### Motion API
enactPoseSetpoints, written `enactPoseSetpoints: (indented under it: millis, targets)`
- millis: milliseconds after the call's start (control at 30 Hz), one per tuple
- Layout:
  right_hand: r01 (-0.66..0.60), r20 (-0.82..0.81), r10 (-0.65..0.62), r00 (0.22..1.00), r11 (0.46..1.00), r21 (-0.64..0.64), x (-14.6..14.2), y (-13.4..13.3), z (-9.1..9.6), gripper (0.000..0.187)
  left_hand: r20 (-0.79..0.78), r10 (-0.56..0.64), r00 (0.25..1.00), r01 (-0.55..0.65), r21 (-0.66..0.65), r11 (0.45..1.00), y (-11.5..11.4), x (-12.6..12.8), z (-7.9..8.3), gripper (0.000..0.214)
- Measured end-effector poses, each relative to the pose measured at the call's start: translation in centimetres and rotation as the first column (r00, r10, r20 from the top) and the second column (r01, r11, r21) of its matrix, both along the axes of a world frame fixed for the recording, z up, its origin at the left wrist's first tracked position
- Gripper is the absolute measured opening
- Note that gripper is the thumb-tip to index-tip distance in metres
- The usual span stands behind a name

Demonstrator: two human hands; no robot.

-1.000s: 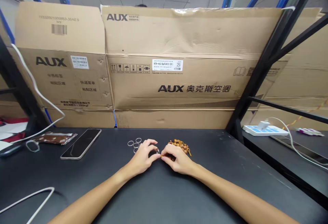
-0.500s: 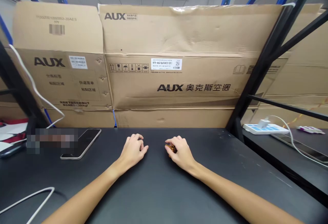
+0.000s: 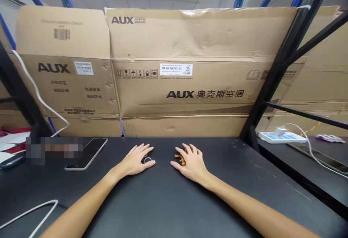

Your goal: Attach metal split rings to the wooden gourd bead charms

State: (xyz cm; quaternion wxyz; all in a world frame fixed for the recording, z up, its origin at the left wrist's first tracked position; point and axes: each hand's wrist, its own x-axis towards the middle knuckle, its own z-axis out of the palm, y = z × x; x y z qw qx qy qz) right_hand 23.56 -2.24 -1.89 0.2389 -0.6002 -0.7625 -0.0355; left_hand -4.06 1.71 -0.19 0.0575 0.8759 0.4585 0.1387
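On the dark tabletop (image 3: 168, 201), my left hand (image 3: 136, 160) lies with its fingers spread. A small silver ring (image 3: 147, 159) shows on the table between its thumb and fingers; whatever else is under the palm is hidden. To the right, my right hand (image 3: 192, 161) also rests with fingers apart. Below its palm and fingers lies a small amber-brown, knobbly object (image 3: 180, 159), partly covered, so its kind cannot be made out. Neither hand grips anything.
A phone (image 3: 87, 154) lies left of my left hand, beside a blurred patch. A white cable (image 3: 40, 209) curls at the near left. Cardboard boxes (image 3: 185, 103) stand along the back. A black frame post (image 3: 272, 74) and a power strip (image 3: 282, 137) are on the right.
Both hands have gone from curled to spread fingers. The silver ring now shows by the left hand, and more of the amber-brown object shows under the right.
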Motion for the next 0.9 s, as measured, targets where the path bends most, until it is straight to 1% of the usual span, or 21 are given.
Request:
enactPoseSetpoints:
  millis: [67,133,233,333,400,433,500,600,733,800,900]
  targets:
    - [0.000,0.028,0.002,1.000,0.997,-0.078,0.0,0.0,-0.1,0.055,-0.036,-0.008,0.999,0.007,-0.039,0.999,0.0,0.1,-0.2,0.063]
    - [-0.029,0.043,0.034,0.999,0.994,-0.109,0.0,0.1,0.0,0.048,-0.060,-0.004,0.998,0.001,-0.046,0.999,0.1,0.3,-0.3,0.062]
    - [-0.110,0.055,0.117,0.992,0.988,-0.111,0.3,0.3,0.1,0.043,-0.085,-0.006,0.996,0.004,-0.032,0.999,0.3,0.4,-0.3,0.057]
    - [-0.218,0.072,0.227,0.971,0.969,-0.113,0.9,0.8,0.3,0.044,-0.102,-0.008,0.995,0.004,-0.041,0.999,0.8,0.0,-0.5,0.056]
    - [-0.293,0.093,0.306,0.948,0.948,-0.127,1.5,1.4,0.5,0.046,-0.111,0.009,0.994,-0.015,-0.060,0.998,1.2,-0.4,-0.6,0.056]
    - [-0.302,0.102,0.315,0.943,0.945,-0.129,1.8,1.8,0.5,0.046,-0.115,0.019,0.993,-0.027,-0.064,0.998,1.3,-0.6,-0.6,0.056]
    - [-0.290,0.122,0.308,0.943,0.946,-0.144,2.5,2.5,0.6,0.048,-0.123,0.039,0.992,-0.048,-0.067,0.997,1.6,-0.9,-0.6,0.056]
    - [-0.235,0.143,0.257,0.956,0.960,-0.155,3.6,3.4,0.6,0.051,-0.151,0.068,0.986,-0.080,-0.075,0.994,1.9,-1.2,-0.4,0.055]
    - [-0.199,0.154,0.222,0.963,0.968,-0.151,4.3,4.2,0.4,0.054,-0.175,0.112,0.978,-0.125,-0.065,0.990,2.3,-1.4,-0.4,0.054]
    - [-0.173,0.167,0.190,0.967,0.979,-0.111,4.3,4.3,0.3,0.054,-0.166,0.152,0.974,-0.157,-0.018,0.987,2.3,-1.4,-0.4,0.055]
    - [-0.126,0.170,0.117,0.979,0.991,0.043,3.7,3.9,0.4,0.054,-0.119,0.191,0.974,-0.173,0.147,0.974,1.9,-1.0,-0.4,0.059]
